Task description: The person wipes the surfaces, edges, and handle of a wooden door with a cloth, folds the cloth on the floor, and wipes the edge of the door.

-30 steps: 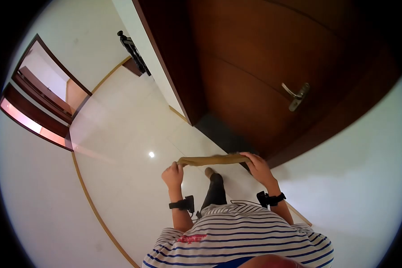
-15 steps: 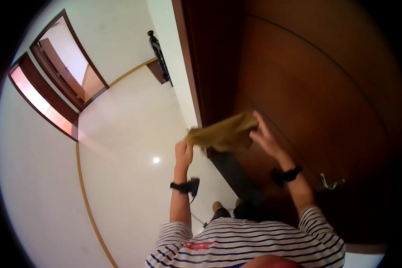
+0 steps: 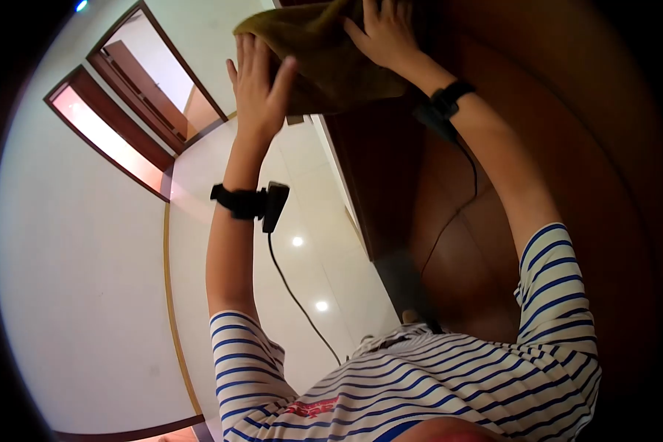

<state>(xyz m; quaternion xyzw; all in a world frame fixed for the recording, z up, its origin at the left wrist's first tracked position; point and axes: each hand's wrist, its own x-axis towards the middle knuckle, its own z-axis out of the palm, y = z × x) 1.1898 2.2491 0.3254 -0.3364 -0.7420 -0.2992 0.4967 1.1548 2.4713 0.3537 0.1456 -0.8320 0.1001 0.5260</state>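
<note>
A brown-olive cloth (image 3: pixel 331 66) hangs spread out and folded at the top of the view, against the dark wooden surface. My left hand (image 3: pixel 259 99) is at its left edge, with fingers stretched out and thumb apart; the fingertips lie against the cloth. Higher and to the right, my right hand (image 3: pixel 389 37) rests on the cloth, fingers extended upward and thumb spread to the left. Its fingertips reach the frame's top edge. Both wrists wear black straps with small devices and cables.
A large brown wooden door or panel (image 3: pixel 538 169) fills the right side. Pale glossy floor (image 3: pixel 302 191) lies below, bordered by a white wall (image 3: pixel 88 243) on the left. Farther off is an open doorway (image 3: pixel 162 66). A dark cable (image 3: pixel 449 221) hangs from the right wrist.
Both hands have risen toward the top of the view with the cloth. The cloth now looks larger and more spread out, and the fingers are straighter. The view has shifted as well.
</note>
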